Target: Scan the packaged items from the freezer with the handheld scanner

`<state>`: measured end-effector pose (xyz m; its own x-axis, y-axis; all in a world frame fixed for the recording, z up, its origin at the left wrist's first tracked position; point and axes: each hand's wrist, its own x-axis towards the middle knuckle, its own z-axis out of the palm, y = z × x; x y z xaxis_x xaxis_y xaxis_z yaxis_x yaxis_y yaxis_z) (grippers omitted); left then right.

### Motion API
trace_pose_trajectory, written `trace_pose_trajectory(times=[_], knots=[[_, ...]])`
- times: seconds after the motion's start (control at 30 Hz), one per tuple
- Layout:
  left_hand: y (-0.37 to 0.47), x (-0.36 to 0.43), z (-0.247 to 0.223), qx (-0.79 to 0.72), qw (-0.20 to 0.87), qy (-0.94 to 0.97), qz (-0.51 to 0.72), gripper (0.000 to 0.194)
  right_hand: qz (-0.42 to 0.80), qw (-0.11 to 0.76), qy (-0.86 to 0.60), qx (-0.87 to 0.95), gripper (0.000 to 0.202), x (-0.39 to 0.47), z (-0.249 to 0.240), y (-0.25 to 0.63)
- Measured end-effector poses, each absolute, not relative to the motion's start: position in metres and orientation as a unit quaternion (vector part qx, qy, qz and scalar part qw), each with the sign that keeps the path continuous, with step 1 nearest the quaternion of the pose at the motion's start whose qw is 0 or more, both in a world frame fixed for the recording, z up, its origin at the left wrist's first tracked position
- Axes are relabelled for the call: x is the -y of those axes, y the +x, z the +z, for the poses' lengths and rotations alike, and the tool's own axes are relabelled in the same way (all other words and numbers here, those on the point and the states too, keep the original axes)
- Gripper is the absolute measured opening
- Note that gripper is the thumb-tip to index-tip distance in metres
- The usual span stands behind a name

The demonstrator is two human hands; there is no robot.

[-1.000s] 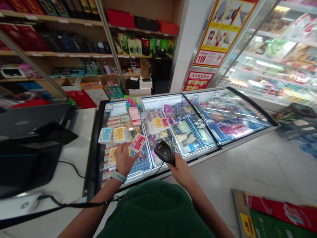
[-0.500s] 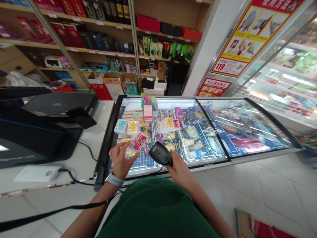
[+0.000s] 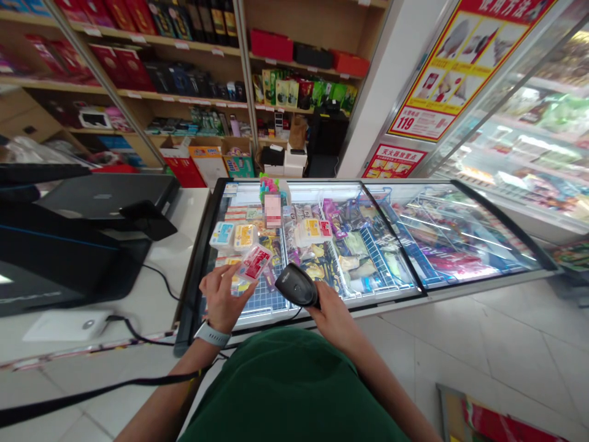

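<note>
My left hand [image 3: 226, 299] grips a small clear plastic tub with a red-and-white label [image 3: 254, 262] by its near end, thumb on one side and fingers on the other. In my right hand [image 3: 334, 313] is a black barcode scanner [image 3: 297, 285], its head pointing left toward the tub, a small gap apart. Beyond the left hand, a blue-labelled tub [image 3: 224, 234] and a yellow-labelled tub [image 3: 244, 236] sit side by side on the freezer's glass lid. More tubs with yellow and red labels [image 3: 311, 229] are grouped farther right on the glass.
The chest freezer [image 3: 427, 294] stretches right, with packaged goods in wire baskets under its glass. A card stand with colourful trim [image 3: 272, 210] stands near its back. At left, a counter [image 3: 179, 264] bears a black terminal [image 3: 69, 245] and a white device [image 3: 69, 324]. Stocked shelves [image 3: 184, 98] stand behind.
The whole view has shifted slightly. Both hands keep their holds on the tub and the scanner, with hardly any movement between them.
</note>
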<state>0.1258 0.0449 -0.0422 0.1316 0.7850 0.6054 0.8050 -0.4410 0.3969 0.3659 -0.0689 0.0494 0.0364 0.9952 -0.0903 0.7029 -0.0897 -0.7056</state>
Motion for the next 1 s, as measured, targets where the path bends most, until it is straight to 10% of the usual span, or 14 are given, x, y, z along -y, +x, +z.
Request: trace_pose_trajectory(times=[1.0], knots=[[0.095,-0.055,-0.104,0.720,-0.078,-0.630,-0.279,0.054,0.299,0.250,-0.680,0.621,0.020,0.065,0.041,0.370]])
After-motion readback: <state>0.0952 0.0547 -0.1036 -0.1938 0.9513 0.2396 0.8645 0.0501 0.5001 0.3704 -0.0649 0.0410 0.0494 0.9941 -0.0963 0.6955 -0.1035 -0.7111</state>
